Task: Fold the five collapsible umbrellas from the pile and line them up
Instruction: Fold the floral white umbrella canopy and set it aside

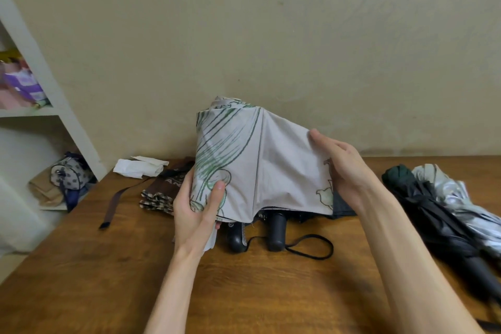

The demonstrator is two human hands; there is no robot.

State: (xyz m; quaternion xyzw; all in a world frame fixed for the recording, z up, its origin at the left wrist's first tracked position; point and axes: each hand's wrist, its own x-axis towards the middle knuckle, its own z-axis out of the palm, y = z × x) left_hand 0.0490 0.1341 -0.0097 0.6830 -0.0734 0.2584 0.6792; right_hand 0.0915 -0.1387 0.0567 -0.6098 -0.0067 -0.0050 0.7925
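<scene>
1. Head view: your left hand (198,211) is gripping the lower left hem of the beige umbrella with the green sketch print (260,160), thumb on the front. Your right hand (344,171) is lying straight-fingered against its right panel, not curled round it. You're holding the umbrella up over the wooden table (271,293), canopy slack and not yet rolled.
2. Only one hand is really clamping. The right panel is likely going to slip and bunch, giving you uneven pleats.
3. The hem is hanging over two black handles (276,233) and a black strap loop (311,247). Lowering here is risking a snag. I cannot tell whether either handle belongs to this umbrella.
4. Your right forearm is passing close to the dark green umbrella (433,211) and the silver umbrella (461,198), which are lying loose and overlapping near the table's right edge. A bump is risking sending them off.
5. The brown leopard-trim umbrella (162,192) is trailing its brown strap (116,203) beside the white cloth (141,167), crowding any line-up spot on the left.
</scene>
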